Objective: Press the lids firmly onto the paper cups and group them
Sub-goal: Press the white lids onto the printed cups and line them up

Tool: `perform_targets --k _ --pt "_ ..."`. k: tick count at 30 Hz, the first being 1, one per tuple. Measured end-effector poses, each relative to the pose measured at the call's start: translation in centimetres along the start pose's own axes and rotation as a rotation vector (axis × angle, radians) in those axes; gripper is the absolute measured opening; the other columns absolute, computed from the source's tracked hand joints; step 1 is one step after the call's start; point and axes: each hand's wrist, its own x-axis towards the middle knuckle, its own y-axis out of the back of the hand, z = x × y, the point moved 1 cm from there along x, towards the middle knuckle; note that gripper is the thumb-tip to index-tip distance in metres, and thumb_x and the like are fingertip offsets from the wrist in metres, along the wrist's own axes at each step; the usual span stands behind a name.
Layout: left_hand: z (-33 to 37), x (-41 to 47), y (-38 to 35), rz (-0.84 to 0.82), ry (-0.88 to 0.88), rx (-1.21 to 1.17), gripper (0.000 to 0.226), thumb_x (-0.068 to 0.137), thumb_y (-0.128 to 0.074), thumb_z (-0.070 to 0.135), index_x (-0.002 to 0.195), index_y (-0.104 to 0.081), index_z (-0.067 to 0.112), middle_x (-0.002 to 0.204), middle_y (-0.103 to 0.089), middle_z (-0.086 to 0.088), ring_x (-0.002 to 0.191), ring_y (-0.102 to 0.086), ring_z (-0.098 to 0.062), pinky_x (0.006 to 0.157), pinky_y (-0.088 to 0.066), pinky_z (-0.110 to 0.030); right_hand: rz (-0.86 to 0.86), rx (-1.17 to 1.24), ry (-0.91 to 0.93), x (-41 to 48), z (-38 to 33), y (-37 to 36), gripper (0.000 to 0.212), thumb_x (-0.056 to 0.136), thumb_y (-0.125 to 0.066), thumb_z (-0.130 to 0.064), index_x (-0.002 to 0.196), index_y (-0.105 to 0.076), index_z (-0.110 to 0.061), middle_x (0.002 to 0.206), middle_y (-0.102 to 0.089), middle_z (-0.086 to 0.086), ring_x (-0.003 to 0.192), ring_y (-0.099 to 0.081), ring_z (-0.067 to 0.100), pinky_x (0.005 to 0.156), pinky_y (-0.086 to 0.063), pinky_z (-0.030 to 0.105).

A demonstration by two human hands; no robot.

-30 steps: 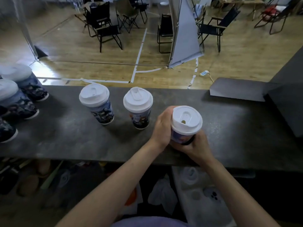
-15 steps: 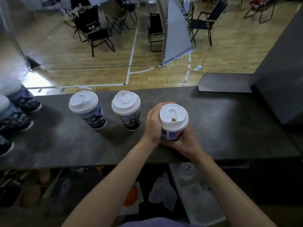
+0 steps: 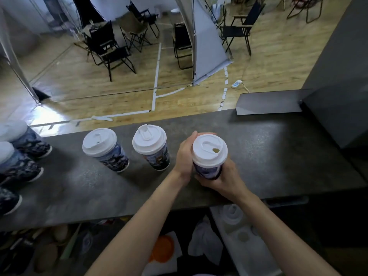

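Counter (image 3: 278, 156): bare room right of the hands up to the dark box (image 3: 336, 116); front edge close under the wrists. Held cup (image 3: 208, 171) is upright with its lid (image 3: 209, 156) on, sip hole toward the right. Left hand (image 3: 185, 156) and right hand (image 3: 225, 181) both curl round its body. Middle cup (image 3: 157, 158) and left cup (image 3: 113, 158) stand lidded beside it, apart.

I am finding no text, label, brand or number that I can read. The leftmost cup (image 3: 111, 156) is showing a few faint white marks near its top edge that may be lettering, but they are too small and blurred for me to make out. The printed pictures on the middle cup (image 3: 157, 158) and the rightmost cup (image 3: 207, 172) are giving me no legible words either.
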Motion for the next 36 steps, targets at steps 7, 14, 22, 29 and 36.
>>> perform_targets --k 7,14,22,29,36 --pt "-0.6 -0.7 -0.6 0.236 -0.065 -0.007 0.044 0.110 -0.035 0.020 0.088 -0.073 0.013 0.081 -0.078 0.005 0.081 -0.071 -0.007 0.078 -0.053 -0.022 0.033 0.052 -0.013 0.0 -0.3 -0.2 0.090 0.061 -0.100 -0.035 0.134 -0.052 -0.017 0.131 -0.065 -0.013 0.120 -0.063 0.002 0.095 -0.053 0.021" --pt "1.0 -0.1 0.0 0.110 0.026 -0.002 0.050 0.110 -0.033 0.020 0.085 -0.075 0.011 0.077 -0.077 0.002 0.075 -0.072 -0.007 0.071 -0.054 -0.019 -0.013 -0.021 0.056 -0.1 0.0 -0.1 0.080 0.066 -0.094 -0.020 0.137 -0.055 -0.017 0.134 -0.064 -0.011 0.126 -0.059 0.002 0.103 -0.051 0.027" --pt "1.6 -0.2 -0.3 0.001 0.065 0.091 0.045 0.111 -0.032 0.020 0.096 -0.072 0.006 0.082 -0.078 0.003 0.080 -0.072 -0.007 0.074 -0.054 -0.018 -0.018 -0.035 -0.004 -0.2 0.3 -0.1 0.074 0.067 -0.094 -0.025 0.132 -0.062 -0.013 0.128 -0.068 -0.012 0.120 -0.062 -0.001 0.100 -0.053 0.031" --pt "0.4 -1.4 -0.6 0.228 -0.047 0.099 0.044 0.111 -0.034 0.019 0.096 -0.075 0.009 0.090 -0.078 0.004 0.088 -0.071 -0.004 0.081 -0.052 -0.019 0.073 0.029 -0.007 -0.4 -0.3 0.0 0.094 0.059 -0.100 -0.030 0.138 -0.050 -0.020 0.128 -0.062 -0.030 0.119 -0.059 -0.009 0.095 -0.049 0.013" --pt "1.4 -0.7 -0.6 0.089 0.012 0.059 0.046 0.111 -0.030 0.016 0.096 -0.073 0.005 0.080 -0.078 0.006 0.079 -0.071 -0.002 0.073 -0.052 -0.015 0.033 -0.014 0.003 -0.4 -0.4 -0.1 0.087 0.065 -0.097 -0.035 0.139 -0.055 -0.013 0.132 -0.065 -0.016 0.122 -0.060 -0.004 0.097 -0.052 0.024"
